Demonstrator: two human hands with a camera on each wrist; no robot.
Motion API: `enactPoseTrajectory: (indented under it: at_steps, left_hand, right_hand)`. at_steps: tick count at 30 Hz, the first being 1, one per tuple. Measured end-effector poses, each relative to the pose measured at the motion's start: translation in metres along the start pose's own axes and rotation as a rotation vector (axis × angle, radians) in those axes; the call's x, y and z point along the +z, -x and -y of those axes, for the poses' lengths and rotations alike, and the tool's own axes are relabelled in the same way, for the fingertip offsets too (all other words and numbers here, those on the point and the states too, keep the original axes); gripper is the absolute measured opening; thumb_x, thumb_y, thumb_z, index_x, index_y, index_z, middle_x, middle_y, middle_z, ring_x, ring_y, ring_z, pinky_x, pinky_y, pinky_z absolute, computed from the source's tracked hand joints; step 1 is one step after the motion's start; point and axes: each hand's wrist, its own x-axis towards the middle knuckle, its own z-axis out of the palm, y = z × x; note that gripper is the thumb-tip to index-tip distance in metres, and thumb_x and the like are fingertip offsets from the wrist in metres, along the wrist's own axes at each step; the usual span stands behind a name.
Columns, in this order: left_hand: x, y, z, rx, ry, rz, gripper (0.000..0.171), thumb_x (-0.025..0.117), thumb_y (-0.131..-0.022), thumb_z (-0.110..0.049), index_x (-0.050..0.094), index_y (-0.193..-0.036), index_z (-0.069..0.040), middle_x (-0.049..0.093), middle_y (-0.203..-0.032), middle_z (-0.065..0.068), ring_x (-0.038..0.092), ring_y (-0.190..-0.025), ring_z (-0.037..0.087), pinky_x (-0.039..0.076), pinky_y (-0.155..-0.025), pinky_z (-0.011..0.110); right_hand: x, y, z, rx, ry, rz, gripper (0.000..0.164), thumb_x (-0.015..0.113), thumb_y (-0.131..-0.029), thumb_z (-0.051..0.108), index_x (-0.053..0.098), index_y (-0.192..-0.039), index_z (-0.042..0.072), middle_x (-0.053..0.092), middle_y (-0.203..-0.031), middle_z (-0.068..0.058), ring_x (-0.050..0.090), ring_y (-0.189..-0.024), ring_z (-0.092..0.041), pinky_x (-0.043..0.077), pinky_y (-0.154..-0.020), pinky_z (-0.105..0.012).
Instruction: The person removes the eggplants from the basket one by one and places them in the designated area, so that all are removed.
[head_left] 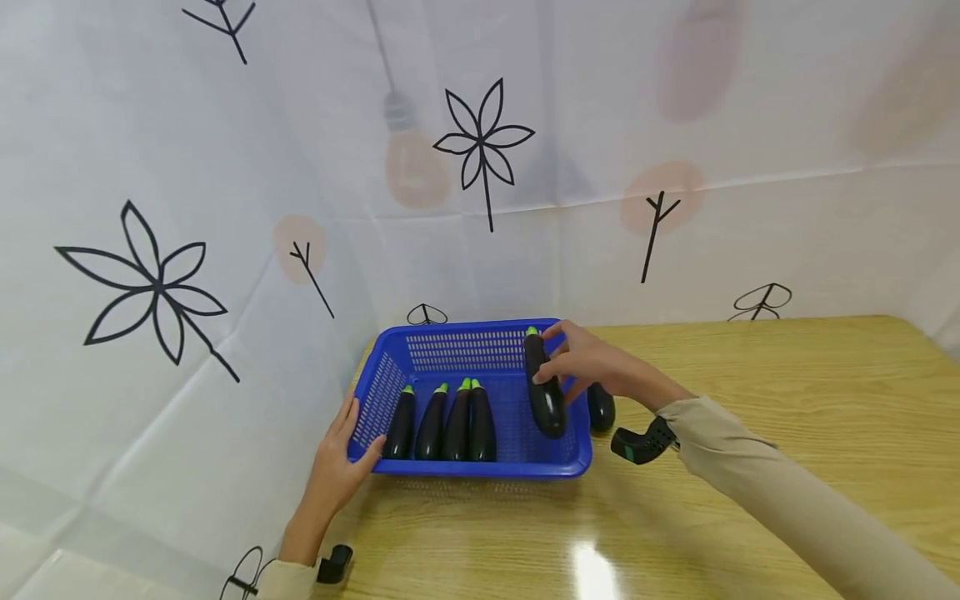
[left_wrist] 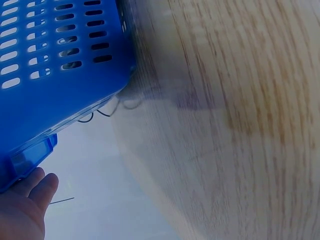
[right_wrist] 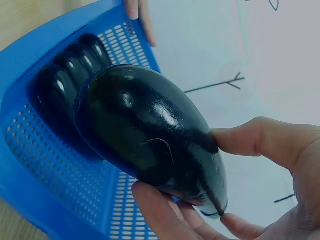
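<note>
My right grip (head_left: 592, 362) has thumb and fingers clasped about the narrower half of a long, glossy, near-black eggplant (head_left: 546, 404) with a green stem end, over the right-hand part of a blue plastic basket (head_left: 480, 469) with slotted walls. I hold it there, I judge, because the neck fits between my fingers and the fat, slick end is left free; whether that end touches the basket's floor I cannot tell. My left grip (head_left: 337, 467) clasps the near left corner of the rim, thumb over it and fingers along the outside, probably to stop the basket sliding on the yellow wood-grain counter (head_left: 465, 533). Inside, four glossy dark eggplants (head_left: 455, 425) with green stem ends lie side by side at the left, stems pointing away from me, which seems meant to save room. One more dark, rounded eggplant (head_left: 601, 408) lies on the counter just beside the basket's right wall.
</note>
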Motion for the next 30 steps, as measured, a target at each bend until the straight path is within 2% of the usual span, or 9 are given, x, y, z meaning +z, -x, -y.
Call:
enactPoseTrajectory:
  at_steps: [13, 19, 25, 30]
  left_hand:
    - [0.001, 0.002, 0.001, 0.001, 0.001, -0.010, 0.077, 0.066, -0.087, -0.029, 0.028, -0.147, 0.002, 0.025, -0.153, 0.017, 0.035, -0.130, 0.042, 0.036, -0.096, 0.061]
    - [0.001, 0.000, 0.001, 0.016, 0.010, -0.017, 0.077, 0.067, -0.087, -0.028, 0.029, -0.146, 0.003, 0.025, -0.153, 0.017, 0.035, -0.130, 0.042, 0.036, -0.096, 0.061]
    - [0.001, 0.000, 0.001, 0.006, 0.008, -0.014, 0.076, 0.066, -0.087, -0.028, 0.029, -0.146, 0.002, 0.025, -0.153, 0.016, 0.035, -0.131, 0.042, 0.035, -0.097, 0.061]
    - [0.000, 0.001, 0.001, 0.006, 0.008, -0.012, 0.077, 0.066, -0.087, -0.028, 0.028, -0.147, 0.002, 0.025, -0.153, 0.017, 0.034, -0.131, 0.043, 0.035, -0.096, 0.061]
  right_hand:
    - [-0.015, 0.021, -0.001, -0.012, 0.005, -0.016, 0.079, 0.071, -0.082, 0.014, 0.021, -0.142, 0.003, 0.046, -0.123, -0.028, 0.056, -0.082, -0.031, 0.056, -0.067, -0.044]
    - [-0.024, 0.028, -0.005, 0.003, 0.004, -0.035, 0.077, 0.071, -0.082, 0.014, 0.022, -0.140, 0.001, 0.048, -0.122, -0.028, 0.061, -0.081, -0.030, 0.055, -0.067, -0.044]
    - [-0.028, 0.033, -0.007, 0.010, 0.005, -0.048, 0.076, 0.071, -0.082, 0.014, 0.023, -0.140, 0.002, 0.051, -0.119, -0.028, 0.060, -0.087, -0.034, 0.055, -0.068, -0.045]
    - [-0.032, 0.037, -0.010, 0.010, 0.017, -0.059, 0.079, 0.071, -0.081, 0.015, 0.022, -0.140, 0.000, 0.052, -0.118, -0.028, 0.062, -0.087, -0.030, 0.055, -0.068, -0.044]
